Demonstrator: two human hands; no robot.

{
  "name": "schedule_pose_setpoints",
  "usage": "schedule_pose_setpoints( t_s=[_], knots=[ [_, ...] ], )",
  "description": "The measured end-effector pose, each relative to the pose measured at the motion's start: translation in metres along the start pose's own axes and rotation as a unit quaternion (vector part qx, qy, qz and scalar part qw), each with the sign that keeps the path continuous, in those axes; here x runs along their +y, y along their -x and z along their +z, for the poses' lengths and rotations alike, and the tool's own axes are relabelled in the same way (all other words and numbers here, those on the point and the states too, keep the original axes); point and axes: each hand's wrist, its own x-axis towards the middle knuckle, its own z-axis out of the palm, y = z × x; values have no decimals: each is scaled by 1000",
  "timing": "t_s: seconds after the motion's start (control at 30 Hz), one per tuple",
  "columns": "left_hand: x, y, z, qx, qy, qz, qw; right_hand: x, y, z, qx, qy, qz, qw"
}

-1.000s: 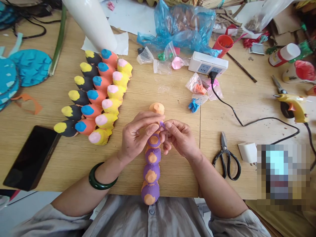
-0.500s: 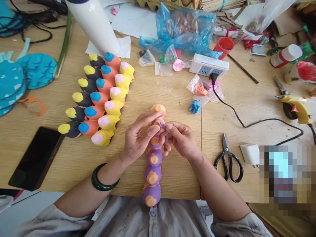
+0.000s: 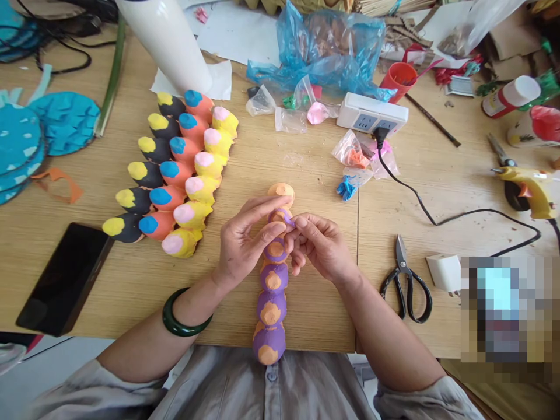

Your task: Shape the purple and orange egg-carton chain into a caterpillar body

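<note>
A column of egg-carton cups (image 3: 272, 309) lies lengthwise on the wooden table (image 3: 315, 326), painted purple with orange spots. My left hand (image 3: 247, 239), with a green bangle (image 3: 186, 315) on its wrist, grips the column near its top, just below a plain orange end cup (image 3: 280, 193). My right hand (image 3: 321, 245) pinches a thin purple strip (image 3: 287, 218) between thumb and fingers. The strip arcs over an orange cup, pressed close against my left fingers. A purple ring circles the orange spot (image 3: 275, 249) just below my left thumb.
Rows of painted egg-carton cups (image 3: 170, 169) in yellow, black, blue, orange and pink sit left of my hands. Around them lie a black phone (image 3: 65, 280), scissors (image 3: 405, 286), a power strip (image 3: 371, 114) with a black cable, and a yellow glue gun (image 3: 525, 189).
The purple strip now arcs a little further over the orange cup. My fingers have shifted slightly along the column, and the view has moved a little.
</note>
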Motion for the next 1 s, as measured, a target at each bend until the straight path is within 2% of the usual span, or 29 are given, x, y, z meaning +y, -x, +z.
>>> schedule_pose_setpoints(
  t_s=[0.23,0.47,0.87,1.0],
  knots=[
    [-2,-3,3,12,18,53,998,4,-2,-3,-18,-2,-4,1000],
    [-3,0,3,0,26,10,1000,3,-3,-3,-8,-7,-10,1000],
    [-3,-3,3,20,5,52,998,7,-2,-5,-4,28,-13,1000],
    [-4,-3,2,67,7,34,997,7,-2,-6,10,35,-20,999]
  ],
)
